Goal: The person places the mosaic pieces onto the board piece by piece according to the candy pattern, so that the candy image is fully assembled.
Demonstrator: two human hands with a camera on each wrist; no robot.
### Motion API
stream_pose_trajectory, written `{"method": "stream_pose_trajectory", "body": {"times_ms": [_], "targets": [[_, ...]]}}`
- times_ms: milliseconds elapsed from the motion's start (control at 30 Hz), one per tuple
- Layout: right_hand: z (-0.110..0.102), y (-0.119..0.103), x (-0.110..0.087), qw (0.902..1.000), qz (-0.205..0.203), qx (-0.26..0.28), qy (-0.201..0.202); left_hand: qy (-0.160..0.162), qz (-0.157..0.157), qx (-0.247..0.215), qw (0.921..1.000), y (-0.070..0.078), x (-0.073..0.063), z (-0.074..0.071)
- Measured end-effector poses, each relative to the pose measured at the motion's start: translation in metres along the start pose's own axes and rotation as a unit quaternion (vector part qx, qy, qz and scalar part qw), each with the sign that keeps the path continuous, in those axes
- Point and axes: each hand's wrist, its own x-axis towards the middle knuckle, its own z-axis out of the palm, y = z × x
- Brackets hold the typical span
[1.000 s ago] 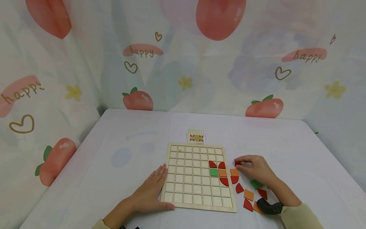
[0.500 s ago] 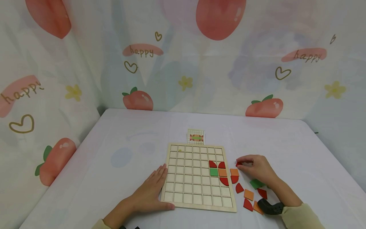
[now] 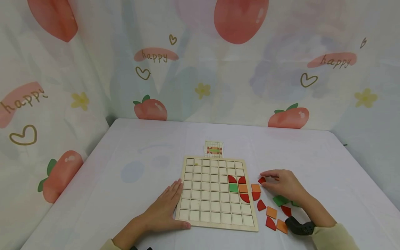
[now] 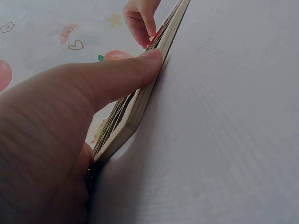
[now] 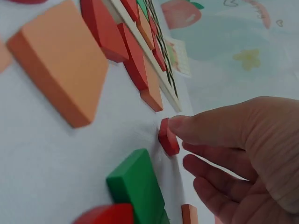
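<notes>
A pale wooden grid board lies on the table. Seated in its right-hand cells are several red quarter-round pieces, a green square and an orange square. My left hand rests at the board's left side, fingers straight along that edge, thumb on the near corner; the left wrist view shows the thumb against the rim. Right of the board, my right hand pinches a small red quarter-round piece between thumb and fingers, low over the cloth. Its far side is hidden by the thumb.
A printed pattern card lies beyond the board's far edge. Loose pieces lie to the board's right: orange squares, red quarter-rounds and green pieces, some partly under the right forearm. A patterned cloth backdrop stands behind the table.
My right hand has shifted slightly to the right with the red piece, showing more of the green and orange pieces by the forearm. The left hand and board have not moved.
</notes>
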Motion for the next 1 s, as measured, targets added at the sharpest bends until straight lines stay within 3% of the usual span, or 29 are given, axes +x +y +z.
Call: {"method": "stream_pose_trajectory", "body": {"times_ms": [167, 500, 1000], "targets": [[0.002, 0.001, 0.001, 0.9999, 0.007, 0.0, -0.014, 0.002, 0.001, 0.003, 1.0, 0.0, 0.0, 0.001], [0.004, -0.004, -0.003, 0.9988, 0.048, -0.009, -0.006, 0.003, 0.0, 0.004, 1.0, -0.001, 0.0, 0.002], [-0.006, 0.011, 0.001, 0.9965, -0.07, -0.003, -0.046, 0.003, 0.004, 0.003, 1.0, -0.001, 0.0, 0.001]]}}
